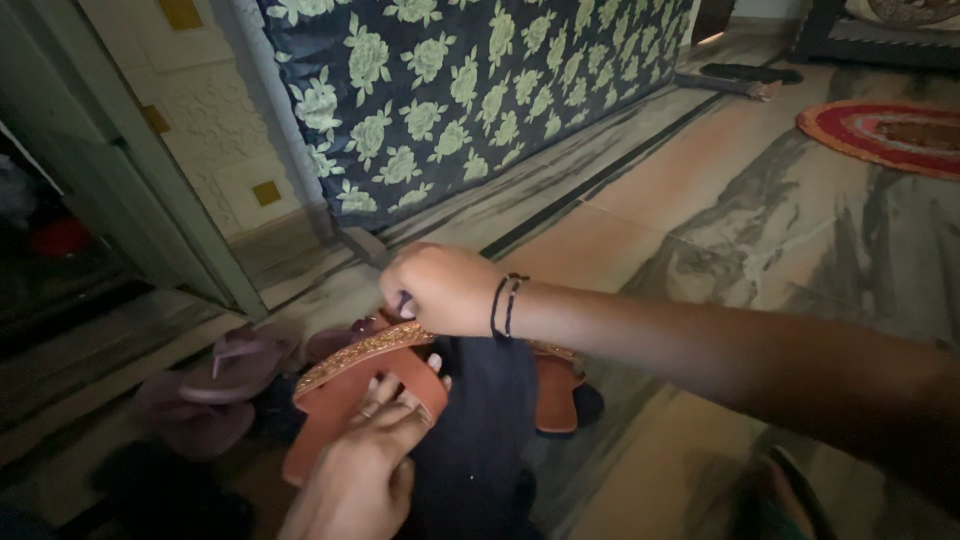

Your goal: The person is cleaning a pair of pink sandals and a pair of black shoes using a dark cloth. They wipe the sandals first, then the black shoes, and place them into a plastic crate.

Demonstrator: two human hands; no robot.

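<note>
Left fingers being curled under sole of orange sandal, sandal being held tilted above floor. Right hand being pinched shut on gold-beaded strap at toe end. Second orange sandal lying just behind dark cloth; mauve slippers lying near, left.

Risk, judged: strap being overstrained by pull, beads being shed; sandal slipping from thin grip onto slippers in dim light.

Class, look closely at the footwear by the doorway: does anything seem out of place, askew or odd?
Yes. The footwear is not paired: the orange sandal sits tilted in the left hand, the right hand at its beaded strap, its mate lies beyond a dark cloth, and the purple slippers overlap.
</note>
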